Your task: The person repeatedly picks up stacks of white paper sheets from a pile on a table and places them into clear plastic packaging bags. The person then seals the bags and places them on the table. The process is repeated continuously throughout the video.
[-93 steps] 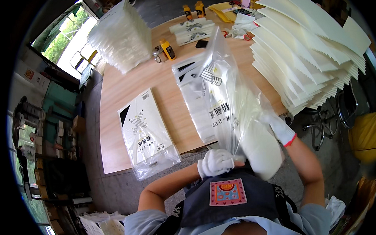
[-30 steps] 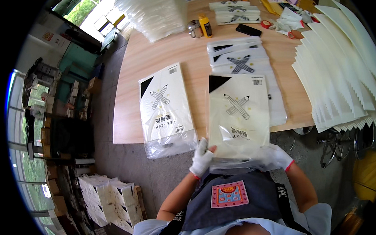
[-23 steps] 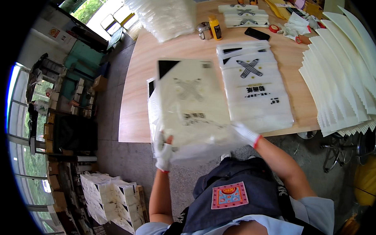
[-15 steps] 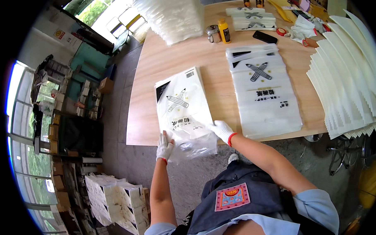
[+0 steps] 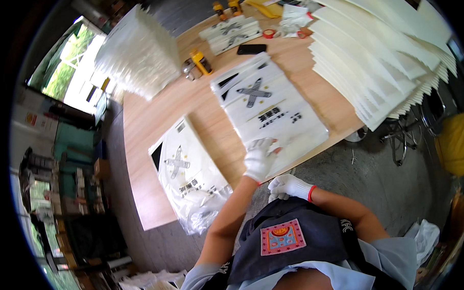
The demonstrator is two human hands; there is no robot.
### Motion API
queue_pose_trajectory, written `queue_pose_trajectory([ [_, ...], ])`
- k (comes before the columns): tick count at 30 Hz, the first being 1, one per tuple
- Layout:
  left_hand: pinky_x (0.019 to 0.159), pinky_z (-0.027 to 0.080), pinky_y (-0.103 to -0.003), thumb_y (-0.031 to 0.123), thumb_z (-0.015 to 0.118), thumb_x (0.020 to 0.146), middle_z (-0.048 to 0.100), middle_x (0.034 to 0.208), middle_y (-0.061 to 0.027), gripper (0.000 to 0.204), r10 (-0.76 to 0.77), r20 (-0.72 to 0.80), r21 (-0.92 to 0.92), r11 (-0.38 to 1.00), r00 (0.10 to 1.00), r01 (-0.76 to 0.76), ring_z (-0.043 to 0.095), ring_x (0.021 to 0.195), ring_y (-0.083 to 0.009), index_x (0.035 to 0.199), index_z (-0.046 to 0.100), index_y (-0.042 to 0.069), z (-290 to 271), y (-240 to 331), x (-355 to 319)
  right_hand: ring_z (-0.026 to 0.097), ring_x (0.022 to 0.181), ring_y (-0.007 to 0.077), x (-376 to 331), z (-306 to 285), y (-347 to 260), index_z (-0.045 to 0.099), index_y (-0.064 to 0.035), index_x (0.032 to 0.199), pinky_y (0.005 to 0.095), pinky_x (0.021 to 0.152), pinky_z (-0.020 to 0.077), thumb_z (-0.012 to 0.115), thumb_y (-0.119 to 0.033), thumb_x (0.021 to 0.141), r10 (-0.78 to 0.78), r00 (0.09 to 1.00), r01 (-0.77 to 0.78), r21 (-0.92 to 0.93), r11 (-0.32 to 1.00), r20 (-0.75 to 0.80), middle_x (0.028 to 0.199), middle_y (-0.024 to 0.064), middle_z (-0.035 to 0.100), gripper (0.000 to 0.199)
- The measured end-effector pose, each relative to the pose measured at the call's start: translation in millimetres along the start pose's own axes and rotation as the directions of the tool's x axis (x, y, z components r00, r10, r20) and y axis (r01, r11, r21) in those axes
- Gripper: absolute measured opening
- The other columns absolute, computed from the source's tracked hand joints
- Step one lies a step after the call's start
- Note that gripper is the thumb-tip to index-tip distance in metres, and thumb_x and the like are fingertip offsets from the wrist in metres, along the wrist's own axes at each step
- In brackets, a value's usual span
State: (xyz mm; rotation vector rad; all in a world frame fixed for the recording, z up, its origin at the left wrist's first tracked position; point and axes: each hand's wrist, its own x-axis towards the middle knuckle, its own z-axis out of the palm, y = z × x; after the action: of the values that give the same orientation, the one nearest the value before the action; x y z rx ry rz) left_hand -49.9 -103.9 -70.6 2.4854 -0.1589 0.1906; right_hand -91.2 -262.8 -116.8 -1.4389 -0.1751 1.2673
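A stack of clear printed plastic bags [image 5: 299,132] lies mid-table, with crossed pencils on the top one. On its near end rests my left hand [image 5: 261,153], in a white glove with bare fingertips, fingers spread on the plastic and holding nothing that shows. My right hand [image 5: 290,188], in a similar red-cuffed glove, is closed with curled fingers just beyond the table edge, close to my apron; nothing shows in it. To the left lies a filled bag of white paper [image 5: 190,159]. Its loose, crumpled plastic end [image 5: 201,215] hangs over the table's near edge.
Tall fanned stacks of white paper sheets [image 5: 367,63] stand at the right. A big plastic-wrapped pile [image 5: 138,52] is at the far left. Between them are an orange bottle [image 5: 201,62], a metal-lidded jar [image 5: 190,70], a black phone [image 5: 251,49] and red tape [image 5: 268,33].
Both hands have left the filled bag. My left hand has crossed right onto the bag stack; my right has drawn back toward the apron. The view has turned, shifting the table.
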Motion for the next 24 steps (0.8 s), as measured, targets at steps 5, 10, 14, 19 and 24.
queue_pose_trajectory([
  [5,0.087,0.041,-0.041,0.028,0.062,0.077,0.062,0.096,-0.0102,0.02,-0.136,0.206,0.19,0.977,0.969,0.096,0.054,0.099,-0.0297,0.091,0.065,0.013,58.9,6.2,47.9,0.059,0.063,0.0104,-38.1,-17.0,0.0,0.061,-0.0038,0.097,0.0232,0.056,0.0482,0.06,-0.021,0.087,-0.088,0.988,0.103,0.115,0.988,-0.125,0.081,0.0041,0.066,0.02],
  [10,0.087,0.042,-0.041,0.032,0.062,0.077,0.062,0.097,-0.0112,0.023,-0.12,0.346,-0.021,0.991,0.931,0.136,0.054,0.098,-0.0305,0.086,0.066,0.011,49.5,-17.9,64.1,0.062,0.067,0.013,-44.4,-49.7,-14.0,0.061,-0.0042,0.098,0.0249,0.06,0.0499,0.055,-0.023,0.091,-0.286,0.895,0.324,0.059,0.944,-0.341,0.085,0.006,0.066,0.021],
  [14,0.085,0.043,-0.041,0.03,0.06,0.078,0.062,0.099,-0.0124,0.023,-0.024,0.252,0.283,0.958,0.967,-0.05,0.055,0.098,-0.0311,0.088,0.066,0.01,57.7,-0.3,53.9,0.062,0.07,0.0129,-35.8,-63.0,-33.4,0.06,-0.0055,0.103,0.0251,0.063,0.0494,0.054,-0.025,0.092,-0.307,0.875,0.374,0.119,0.92,-0.374,0.089,0.0068,0.067,0.023],
  [19,0.08,0.046,-0.038,0.026,0.057,0.08,0.064,0.096,-0.0142,0.023,-0.029,0.242,0.08,0.997,0.97,0.01,0.059,0.089,-0.0315,0.09,0.065,0.007,53.1,-17.6,63.1,0.062,0.071,0.0138,-30.6,-59.5,-38.1,0.059,-0.0069,0.108,0.0252,0.063,0.0487,0.055,-0.032,0.091,-0.307,0.895,0.343,0.061,0.937,-0.324,0.091,0.008,0.067,0.031],
  [24,0.072,0.046,-0.034,0.021,0.05,0.087,0.064,0.081,-0.0139,0.022,-0.099,0.295,-0.276,0.943,0.95,0.184,0.061,0.077,-0.0267,0.093,0.061,0.003,21.6,-10.9,70.7,0.063,0.072,0.0168,-5.8,-76.5,-44.8,0.059,-0.0042,0.109,0.029,0.062,0.0495,0.059,-0.048,0.085,-0.137,0.864,0.227,0.131,0.965,-0.485,0.09,0.0089,0.067,0.05],
])
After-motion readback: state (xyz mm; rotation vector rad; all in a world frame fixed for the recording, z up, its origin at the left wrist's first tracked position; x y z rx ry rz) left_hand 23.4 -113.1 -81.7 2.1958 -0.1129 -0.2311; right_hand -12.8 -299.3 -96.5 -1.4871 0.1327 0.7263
